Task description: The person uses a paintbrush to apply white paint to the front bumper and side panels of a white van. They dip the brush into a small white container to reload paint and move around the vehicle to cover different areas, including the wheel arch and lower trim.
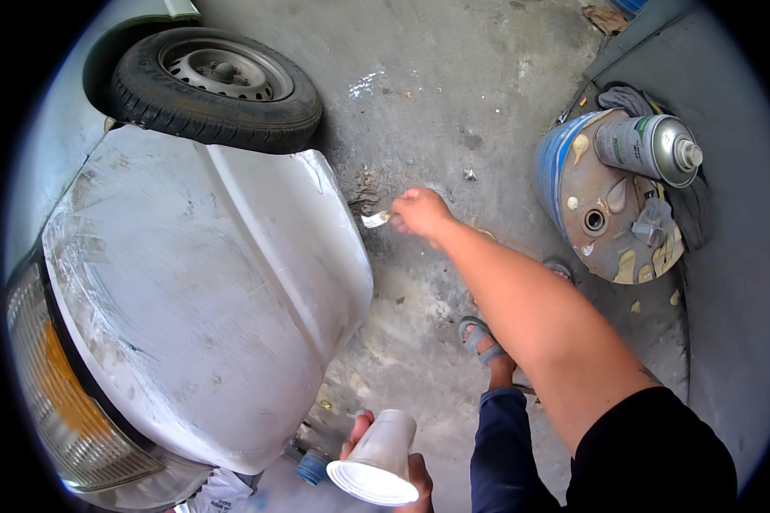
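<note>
My left hand is closed around a white plastic cup, tilted so that its wide rim and pale inside show. Further off, my right arm reaches out over the floor, and my right hand pinches a small flat tool with a white end; whether it is a brush or a spatula I cannot tell. That white end is just off the edge of a silver-white car body panel, apart from it as far as I can see. Streaks and whitish smears cover the panel's surface.
A tyre stands at the panel's far end, a headlight at its near left. On the right a blue drum, spotted with dried putty, bears a spray can. A blue-labelled container lies low beside the panel. My sandalled foot is on the floor.
</note>
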A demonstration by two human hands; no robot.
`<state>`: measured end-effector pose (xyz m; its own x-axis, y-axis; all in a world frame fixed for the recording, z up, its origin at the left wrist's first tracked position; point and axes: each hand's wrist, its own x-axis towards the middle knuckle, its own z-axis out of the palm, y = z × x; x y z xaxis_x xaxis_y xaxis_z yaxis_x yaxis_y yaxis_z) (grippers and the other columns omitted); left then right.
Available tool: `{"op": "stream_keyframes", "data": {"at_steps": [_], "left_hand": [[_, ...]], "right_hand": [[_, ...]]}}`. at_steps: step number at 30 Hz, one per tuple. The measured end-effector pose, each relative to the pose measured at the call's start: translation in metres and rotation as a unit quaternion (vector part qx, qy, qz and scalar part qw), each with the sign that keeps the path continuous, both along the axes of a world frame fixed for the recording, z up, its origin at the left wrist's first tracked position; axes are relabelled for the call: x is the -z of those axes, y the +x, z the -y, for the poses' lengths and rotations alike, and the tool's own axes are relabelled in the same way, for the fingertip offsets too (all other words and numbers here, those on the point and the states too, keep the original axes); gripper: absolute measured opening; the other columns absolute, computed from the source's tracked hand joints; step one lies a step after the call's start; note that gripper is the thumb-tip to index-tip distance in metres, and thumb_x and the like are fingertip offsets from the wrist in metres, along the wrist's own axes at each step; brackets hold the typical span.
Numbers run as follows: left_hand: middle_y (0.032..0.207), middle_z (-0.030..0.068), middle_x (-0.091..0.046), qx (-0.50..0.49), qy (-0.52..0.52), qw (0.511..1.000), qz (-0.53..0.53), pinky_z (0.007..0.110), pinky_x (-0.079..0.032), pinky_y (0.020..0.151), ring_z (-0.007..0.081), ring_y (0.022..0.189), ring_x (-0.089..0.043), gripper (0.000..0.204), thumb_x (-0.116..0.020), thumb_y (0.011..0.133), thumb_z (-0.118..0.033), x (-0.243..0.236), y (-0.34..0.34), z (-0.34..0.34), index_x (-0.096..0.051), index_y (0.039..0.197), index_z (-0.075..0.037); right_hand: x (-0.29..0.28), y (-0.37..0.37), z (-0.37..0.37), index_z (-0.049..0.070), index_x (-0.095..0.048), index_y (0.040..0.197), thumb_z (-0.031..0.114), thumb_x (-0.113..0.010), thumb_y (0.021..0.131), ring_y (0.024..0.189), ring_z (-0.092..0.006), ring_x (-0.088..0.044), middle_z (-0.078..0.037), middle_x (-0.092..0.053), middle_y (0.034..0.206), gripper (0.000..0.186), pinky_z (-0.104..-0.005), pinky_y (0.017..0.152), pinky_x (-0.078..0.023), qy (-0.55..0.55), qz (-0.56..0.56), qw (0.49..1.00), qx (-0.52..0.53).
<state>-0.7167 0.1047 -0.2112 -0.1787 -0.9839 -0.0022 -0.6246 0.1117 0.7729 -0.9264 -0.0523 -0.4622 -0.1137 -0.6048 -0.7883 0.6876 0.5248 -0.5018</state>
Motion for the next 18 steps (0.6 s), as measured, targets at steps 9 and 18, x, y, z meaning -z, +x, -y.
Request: {"op": "stream_keyframes", "data": {"at_steps": [9,18], "left_hand": [[0.124,0.0138,-0.05,-0.02,-0.018,0.996,-0.088,0.043,-0.034,0.1,0.0287,0.116,-0.047,0.073,-0.074,0.074,-0.029,-0.054,-0.007,-0.036,-0.035,0.13,-0.003],[0.118,0.0132,-0.054,0.057,0.034,0.995,-0.074,0.04,-0.038,0.097,0.0272,0.11,-0.052,0.066,-0.074,0.072,-0.023,-0.177,0.05,-0.073,-0.042,0.126,-0.002]], "right_hand": [[-0.08,0.066,-0.19,0.003,-0.054,0.095,0.017,-0.054,0.088,0.067,-0.0171,-0.061,-0.01,-0.062,0.079,0.016,-0.0282,0.057,-0.048,0.043,0.157,0.969,0.186],[-0.258,0.041,-0.28,0.005,-0.054,0.094,0.016,-0.054,0.088,0.067,-0.0191,-0.062,-0.009,-0.062,0.077,0.013,-0.0303,0.059,-0.05,-0.028,0.053,0.987,0.147]]}}
